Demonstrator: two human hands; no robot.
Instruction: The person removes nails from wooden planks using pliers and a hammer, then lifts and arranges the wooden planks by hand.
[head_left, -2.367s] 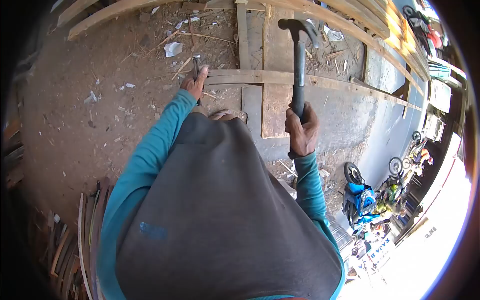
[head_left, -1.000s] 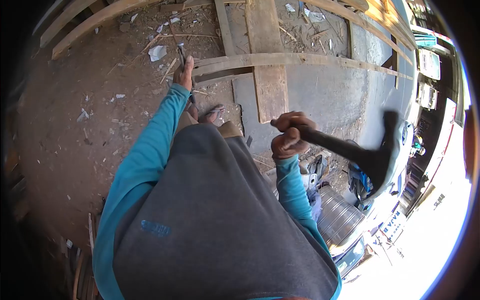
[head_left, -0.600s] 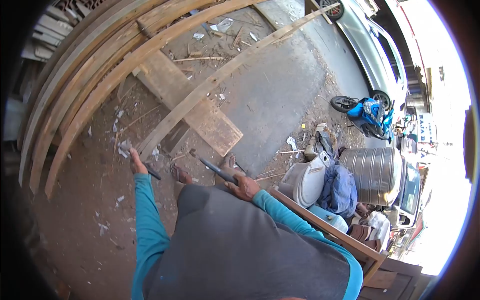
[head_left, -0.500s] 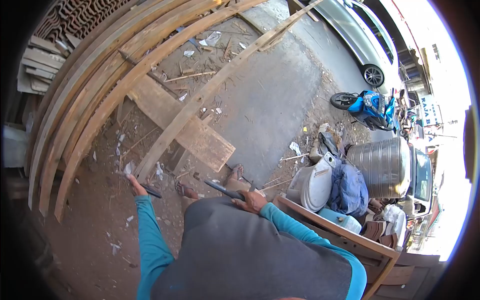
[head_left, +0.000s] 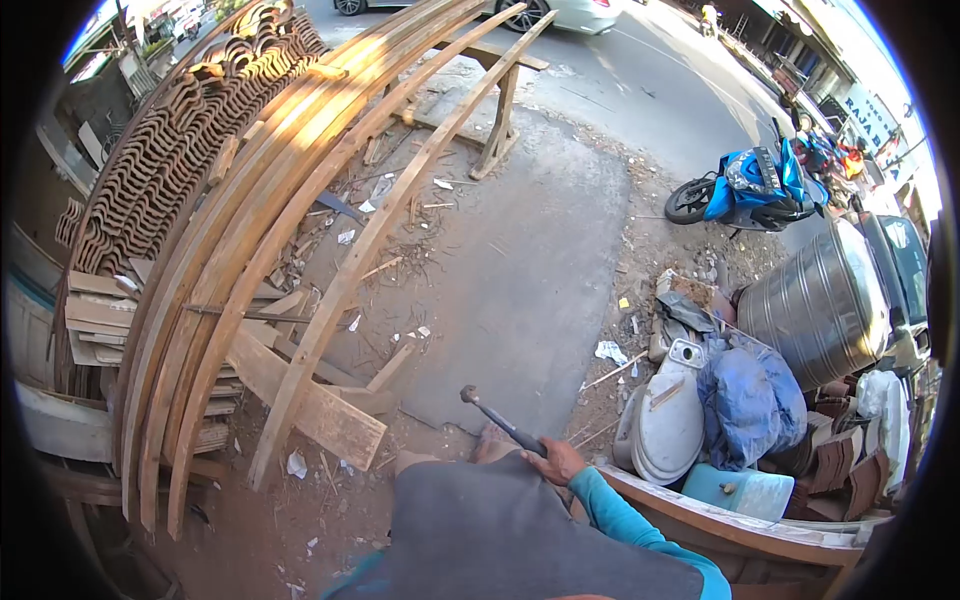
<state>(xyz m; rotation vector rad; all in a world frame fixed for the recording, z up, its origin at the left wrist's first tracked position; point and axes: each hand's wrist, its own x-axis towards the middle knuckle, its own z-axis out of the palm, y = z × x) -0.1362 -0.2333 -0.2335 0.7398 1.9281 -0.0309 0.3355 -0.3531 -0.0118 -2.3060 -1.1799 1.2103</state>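
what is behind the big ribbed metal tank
Part of a vehicle shows past the ribbed metal tank. The tank covers the rest of that side, so whatever else may be directly behind it cannot be seen.

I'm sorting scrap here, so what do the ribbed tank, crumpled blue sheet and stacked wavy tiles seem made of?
Ribbed tank: bare, shiny metal, likely stainless steel, from its silvery reflections.
Blue sheet: probably thin plastic tarp, slightly glossy, with crumpled folds; coated fabric is possible.
Wavy tiles: likely unglazed fired clay, given their matte, reddish-brown edges.
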